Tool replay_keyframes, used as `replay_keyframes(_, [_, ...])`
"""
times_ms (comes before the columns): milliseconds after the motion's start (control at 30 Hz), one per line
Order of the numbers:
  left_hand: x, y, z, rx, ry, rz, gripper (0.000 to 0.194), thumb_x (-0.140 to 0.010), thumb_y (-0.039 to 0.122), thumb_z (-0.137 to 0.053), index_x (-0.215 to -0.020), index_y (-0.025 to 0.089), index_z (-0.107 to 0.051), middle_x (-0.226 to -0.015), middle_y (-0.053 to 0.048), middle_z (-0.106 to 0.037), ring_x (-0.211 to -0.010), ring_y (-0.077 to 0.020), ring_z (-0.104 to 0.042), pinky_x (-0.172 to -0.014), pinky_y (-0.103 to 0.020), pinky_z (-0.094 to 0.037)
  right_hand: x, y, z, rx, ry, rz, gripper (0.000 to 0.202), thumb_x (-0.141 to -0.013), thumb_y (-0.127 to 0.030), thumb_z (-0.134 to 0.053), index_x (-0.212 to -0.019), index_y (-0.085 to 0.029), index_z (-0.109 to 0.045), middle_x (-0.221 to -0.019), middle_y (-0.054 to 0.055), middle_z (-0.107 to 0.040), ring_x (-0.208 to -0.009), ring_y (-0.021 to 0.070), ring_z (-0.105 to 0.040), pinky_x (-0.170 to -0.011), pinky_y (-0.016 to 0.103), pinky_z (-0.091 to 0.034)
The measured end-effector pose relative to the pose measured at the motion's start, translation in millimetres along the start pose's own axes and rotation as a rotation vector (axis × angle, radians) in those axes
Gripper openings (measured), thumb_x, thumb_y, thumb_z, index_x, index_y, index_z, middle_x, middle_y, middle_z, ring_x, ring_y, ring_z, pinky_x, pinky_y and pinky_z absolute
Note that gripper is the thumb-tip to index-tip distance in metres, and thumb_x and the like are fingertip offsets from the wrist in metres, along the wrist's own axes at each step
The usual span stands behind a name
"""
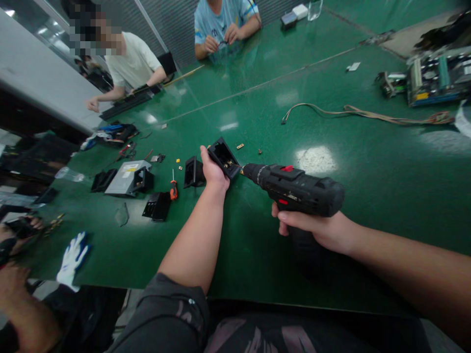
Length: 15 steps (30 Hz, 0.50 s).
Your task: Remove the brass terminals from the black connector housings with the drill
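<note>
One white glove lay lower left of the frame, on the near edge of the desk. Left of centre came one orange screwdriver, then one black housing, likely parked within reach. At centre, the left hand had its grip around a second housing, tilted, presumably to meet the drill. Right of centre, the right hand clasped that one drill, bit aimed left.
</note>
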<state>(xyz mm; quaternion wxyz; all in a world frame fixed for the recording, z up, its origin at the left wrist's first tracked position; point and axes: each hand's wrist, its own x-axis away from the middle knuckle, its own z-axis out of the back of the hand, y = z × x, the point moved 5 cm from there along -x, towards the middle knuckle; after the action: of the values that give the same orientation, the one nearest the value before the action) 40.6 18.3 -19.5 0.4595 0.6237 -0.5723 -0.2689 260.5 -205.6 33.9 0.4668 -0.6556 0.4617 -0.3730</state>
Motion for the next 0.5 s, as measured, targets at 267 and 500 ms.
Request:
replay_keyframes(267, [5.0, 2.3, -4.7, 0.037, 0.018, 0.024, 0.068, -0.118, 0.085, -0.058, -0.115, 0.022, -0.083, -0.131, -0.018, -0.090, -0.146, -0.0412, -0.085, -0.128, -0.058, -0.070, -0.1, 0.0, -0.7, -0.019, -0.003, -0.022, 0.041, -0.096, -0.056, -0.106, -0.098, -0.023, -0.083, -0.090, 0.002, -0.080, -0.072, 0.0208, -0.079, -0.073, 0.036, -0.069])
replay_keyframes(500, [-0.9, -0.1, 0.1, 0.015, 0.009, 0.009, 0.072, -0.114, 0.090, -0.059, -0.123, 0.023, -0.085, -0.136, -0.019, -0.090, -0.145, -0.0406, -0.085, -0.124, -0.056, -0.071, -0.2, -1.6, -0.4, 0.006, 0.002, -0.010, 0.041, -0.096, -0.056, -0.107, -0.097, -0.023, -0.082, -0.089, 0.002, -0.081, -0.071, 0.0205, -0.079, -0.073, 0.036, -0.068])
